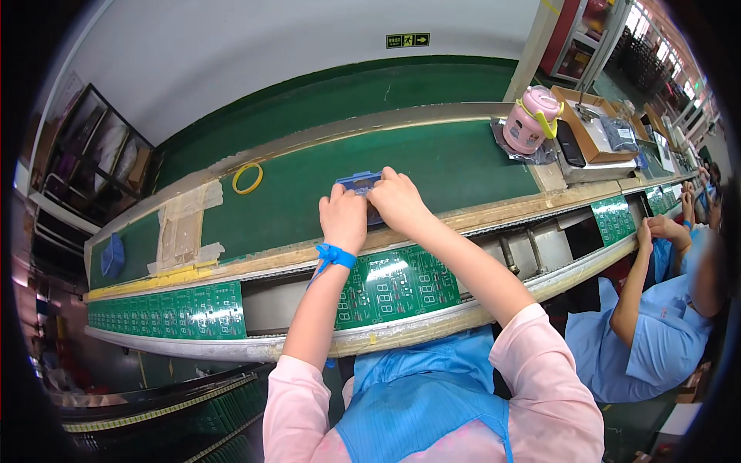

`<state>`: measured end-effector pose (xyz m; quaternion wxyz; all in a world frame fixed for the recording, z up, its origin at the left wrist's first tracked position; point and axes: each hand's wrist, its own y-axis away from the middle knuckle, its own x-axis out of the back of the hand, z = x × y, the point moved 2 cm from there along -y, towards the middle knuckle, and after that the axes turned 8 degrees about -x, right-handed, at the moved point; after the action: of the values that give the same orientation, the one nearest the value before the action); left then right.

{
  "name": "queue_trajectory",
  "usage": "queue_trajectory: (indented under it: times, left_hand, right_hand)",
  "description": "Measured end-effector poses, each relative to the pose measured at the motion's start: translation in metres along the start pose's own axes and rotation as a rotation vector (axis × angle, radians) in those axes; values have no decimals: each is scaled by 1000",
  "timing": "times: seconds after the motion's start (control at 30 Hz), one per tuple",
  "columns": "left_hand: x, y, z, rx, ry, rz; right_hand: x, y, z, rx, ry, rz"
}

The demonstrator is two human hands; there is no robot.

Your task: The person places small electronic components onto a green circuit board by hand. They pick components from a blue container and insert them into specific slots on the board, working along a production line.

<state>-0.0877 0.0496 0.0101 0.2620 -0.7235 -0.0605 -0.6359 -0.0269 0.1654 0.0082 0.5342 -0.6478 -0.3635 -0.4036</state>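
Both my hands are at a small blue box [360,184] on the green bench top. My left hand [343,218] has its fingers curled at the box's left side, and a blue strap [336,256] is round that wrist. My right hand [397,202] reaches over the box's right side with its fingers bent down. The fingertips of both are close together; what they pinch is hidden. Small clear or pale bits seem to lie in the box. Below my forearms, a green circuit board panel [401,289] lies on the conveyor track.
More green circuit boards [174,311] lie on the track at left, others [614,219] at right. A yellow tape roll [248,178], another blue container [113,256], a pink jug [531,121] and a cardboard box [590,123] sit on the bench. A co-worker in blue [648,324] works at right.
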Motion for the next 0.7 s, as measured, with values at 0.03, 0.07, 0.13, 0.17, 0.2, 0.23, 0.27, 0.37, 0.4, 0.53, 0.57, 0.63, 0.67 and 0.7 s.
queue_trajectory:
  times: [0.03, 0.07, 0.13, 0.17, 0.2, 0.23, 0.27, 0.37, 0.4, 0.53, 0.57, 0.63, 0.67, 0.7]
  left_hand:
    - [-2, 1, 0, -1, 28, 32]
    - [-3, 1, -2, -2, 55, 66]
    - [-3, 2, -3, -8, 79, 136]
    - [-3, 3, -4, -13, 76, 170]
    - [-3, 3, -5, -19, 73, 204]
    - [-1, 3, -6, -25, 123, 239]
    - [2, 2, -6, -31, 177, 273]
    - [22, 11, -4, -75, 355, 378]
    - [31, 15, 2, -93, 412, 392]
    - [44, 32, 23, -99, 568, 375]
    - [43, 37, 28, -90, 597, 368]
    - [39, 47, 38, -127, 699, 223]
    - [38, 53, 40, -156, 735, 165]
    - [36, 58, 42, -185, 771, 106]
  right_hand:
    - [1, 1, 2, -14, -54, 10]
    - [4, 1, 2, -27, -107, 23]
    - [15, 3, 4, -14, -305, 137]
    - [21, 5, 5, -9, -404, 194]
    - [26, 7, 7, -48, -480, 205]
    - [31, 10, 9, -87, -555, 218]
    - [37, 15, 12, -129, -627, 227]
    - [65, 52, 18, -443, -1023, -8]
    - [64, 69, 27, -540, -1089, -111]
    - [38, 126, 54, -766, -1224, -359]
    - [31, 133, 53, -784, -1231, -376]
    - [21, 140, 51, -784, -1358, -397]
    - [18, 139, 47, -770, -1426, -389]
    - [16, 137, 45, -756, -1493, -379]
